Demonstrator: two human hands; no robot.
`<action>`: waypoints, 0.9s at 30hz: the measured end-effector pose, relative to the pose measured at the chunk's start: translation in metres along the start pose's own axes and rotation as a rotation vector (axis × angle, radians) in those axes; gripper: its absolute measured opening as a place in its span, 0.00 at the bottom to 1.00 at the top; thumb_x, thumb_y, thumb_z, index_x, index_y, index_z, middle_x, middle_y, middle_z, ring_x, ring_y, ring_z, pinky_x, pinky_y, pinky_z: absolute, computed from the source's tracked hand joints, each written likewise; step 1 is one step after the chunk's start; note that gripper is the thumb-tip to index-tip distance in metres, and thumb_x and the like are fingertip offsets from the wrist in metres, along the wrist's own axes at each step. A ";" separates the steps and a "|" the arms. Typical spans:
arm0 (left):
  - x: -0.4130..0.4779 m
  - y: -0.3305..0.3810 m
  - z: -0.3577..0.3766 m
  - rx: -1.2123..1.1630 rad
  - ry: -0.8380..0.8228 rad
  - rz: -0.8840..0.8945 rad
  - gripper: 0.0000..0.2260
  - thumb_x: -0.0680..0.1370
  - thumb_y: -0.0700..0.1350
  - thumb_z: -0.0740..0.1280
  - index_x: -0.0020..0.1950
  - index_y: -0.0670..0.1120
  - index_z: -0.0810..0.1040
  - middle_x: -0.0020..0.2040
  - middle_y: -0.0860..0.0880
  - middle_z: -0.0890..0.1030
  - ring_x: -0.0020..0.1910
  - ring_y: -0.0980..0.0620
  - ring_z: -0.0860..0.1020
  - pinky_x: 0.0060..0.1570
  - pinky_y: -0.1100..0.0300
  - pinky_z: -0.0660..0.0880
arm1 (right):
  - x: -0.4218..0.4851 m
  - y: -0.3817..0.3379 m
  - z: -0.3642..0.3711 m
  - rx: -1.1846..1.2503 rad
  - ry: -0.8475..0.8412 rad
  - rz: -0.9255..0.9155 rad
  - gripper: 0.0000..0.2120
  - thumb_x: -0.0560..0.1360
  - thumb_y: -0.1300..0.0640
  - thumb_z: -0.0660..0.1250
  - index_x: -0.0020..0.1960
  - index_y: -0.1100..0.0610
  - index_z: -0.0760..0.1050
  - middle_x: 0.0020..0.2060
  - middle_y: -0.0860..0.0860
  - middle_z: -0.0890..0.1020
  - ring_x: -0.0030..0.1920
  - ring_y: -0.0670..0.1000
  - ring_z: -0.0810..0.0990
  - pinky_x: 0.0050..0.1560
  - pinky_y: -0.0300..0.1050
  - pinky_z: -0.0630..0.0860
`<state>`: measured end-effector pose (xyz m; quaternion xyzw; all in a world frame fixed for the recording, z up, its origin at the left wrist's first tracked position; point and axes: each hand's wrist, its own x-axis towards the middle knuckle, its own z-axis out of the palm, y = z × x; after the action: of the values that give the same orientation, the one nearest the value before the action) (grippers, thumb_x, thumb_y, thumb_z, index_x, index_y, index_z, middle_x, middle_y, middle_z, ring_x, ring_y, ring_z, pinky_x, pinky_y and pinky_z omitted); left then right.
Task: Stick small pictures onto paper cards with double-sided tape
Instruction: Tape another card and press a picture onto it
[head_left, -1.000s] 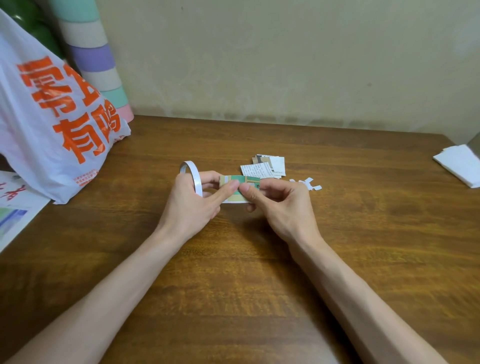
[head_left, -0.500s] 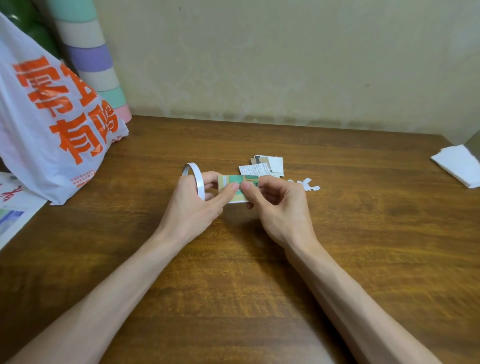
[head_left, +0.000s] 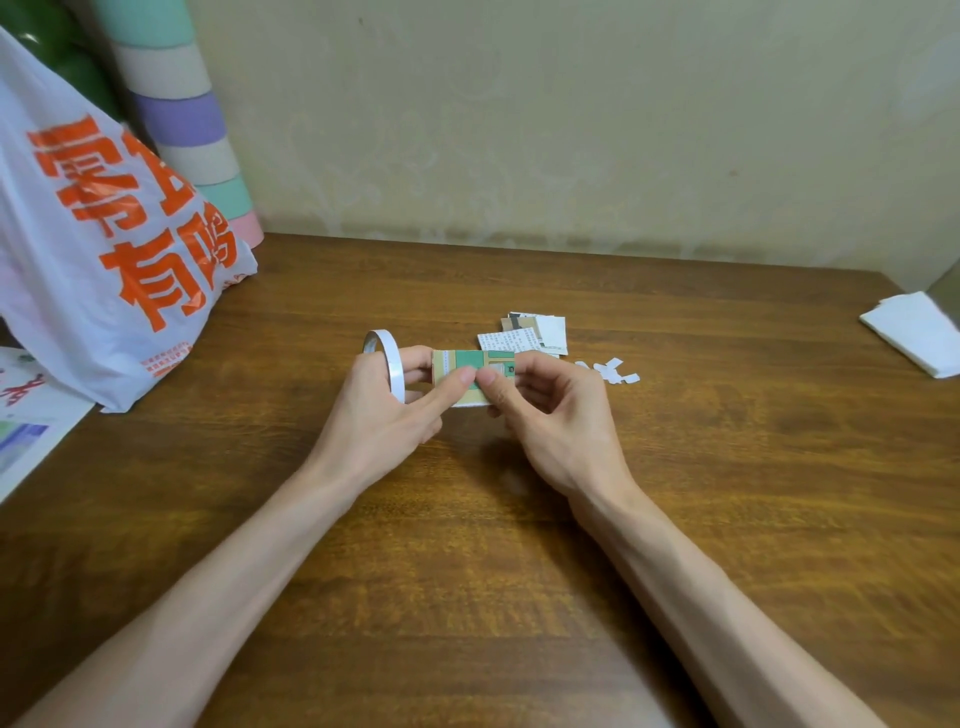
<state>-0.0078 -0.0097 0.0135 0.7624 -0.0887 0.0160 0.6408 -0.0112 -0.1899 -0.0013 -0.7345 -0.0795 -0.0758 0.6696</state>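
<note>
- Left hand (head_left: 379, 410) is gripping the small green-and-tan rectangular paper card (head_left: 467, 364) by its left end, thumb on top, fingers under. It is also carrying the thin white ring of double-sided tape (head_left: 387, 358), which is standing upright round the fingers.
- Right hand (head_left: 550, 415) is pinching the same card at its right end w/ thumb & index finger; other fingers are curling underneath.
- Card is sitting between both hands, just above the brown wooden table (head_left: 519, 571), at centre of view.
- Both thumbs are meeting at the card's lower middle. I am judging they are pressing a picture down or picking at tape backing; too small to tell which.
- Behind the card, a small heap of cut paper pieces (head_left: 524, 338) is lying flat; prob. pics or cards that are waiting.
- Just right of the heap, tiny white scraps (head_left: 613, 371) are lying; they look like peeled tape liner, so some taping is prob. done.
- Progress, my judgement: approx. mid-task; one card in work, the heap remaining.
- White plastic bag (head_left: 104, 234) w/ orange characters is standing far left; folded white tissue (head_left: 919, 332) is lying far right.
</note>
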 end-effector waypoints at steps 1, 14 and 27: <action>0.000 0.000 0.000 -0.005 0.003 0.001 0.07 0.81 0.47 0.73 0.54 0.45 0.86 0.43 0.38 0.86 0.29 0.48 0.69 0.31 0.57 0.66 | 0.000 -0.001 0.000 0.020 -0.006 0.011 0.04 0.79 0.58 0.74 0.50 0.59 0.85 0.37 0.49 0.86 0.36 0.44 0.82 0.41 0.36 0.77; 0.009 -0.001 -0.006 -0.065 -0.129 -0.229 0.13 0.79 0.48 0.67 0.64 0.50 0.73 0.57 0.45 0.77 0.34 0.55 0.75 0.26 0.66 0.64 | 0.019 0.002 -0.015 -0.125 0.357 0.059 0.04 0.79 0.55 0.75 0.51 0.54 0.86 0.43 0.50 0.88 0.40 0.42 0.80 0.44 0.33 0.74; 0.002 0.007 -0.007 0.171 -0.289 0.142 0.28 0.88 0.54 0.51 0.43 0.39 0.80 0.28 0.54 0.70 0.31 0.57 0.71 0.50 0.57 0.73 | 0.052 0.012 -0.026 -0.745 0.288 -0.149 0.17 0.80 0.49 0.72 0.66 0.52 0.79 0.59 0.50 0.76 0.61 0.50 0.76 0.59 0.45 0.74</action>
<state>-0.0064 -0.0045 0.0218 0.8005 -0.2315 -0.0409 0.5513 0.0420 -0.2161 0.0003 -0.9009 -0.0050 -0.2500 0.3547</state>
